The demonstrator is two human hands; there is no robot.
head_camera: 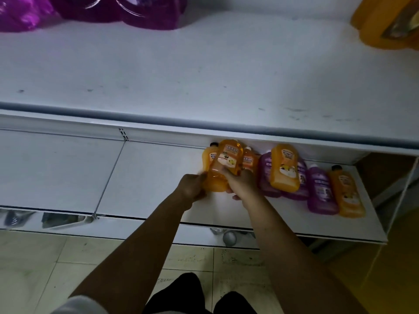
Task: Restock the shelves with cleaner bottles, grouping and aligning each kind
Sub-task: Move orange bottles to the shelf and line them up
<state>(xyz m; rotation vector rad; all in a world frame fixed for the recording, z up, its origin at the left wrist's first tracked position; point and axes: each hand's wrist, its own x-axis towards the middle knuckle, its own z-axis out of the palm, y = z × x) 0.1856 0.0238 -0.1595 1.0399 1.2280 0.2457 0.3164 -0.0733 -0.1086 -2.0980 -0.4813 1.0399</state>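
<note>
An orange cleaner bottle [223, 165] is held over the lower shelf [158, 177], gripped at its base by both my left hand [192, 186] and my right hand [240, 182]. Behind it stand two more orange bottles [209, 155], partly hidden. To the right stands a mixed group: a purple bottle [264, 171], a tilted orange bottle [285, 168] in front of another purple one, a further purple bottle [320, 191] and an orange bottle [347, 193] at the shelf's right end.
The upper shelf [204, 71] juts out above, with large purple containers [127, 10] at its back left and a big orange one [390, 21] at back right. The lower shelf's left half [56, 171] is bare. Tiled floor [56, 268] lies below.
</note>
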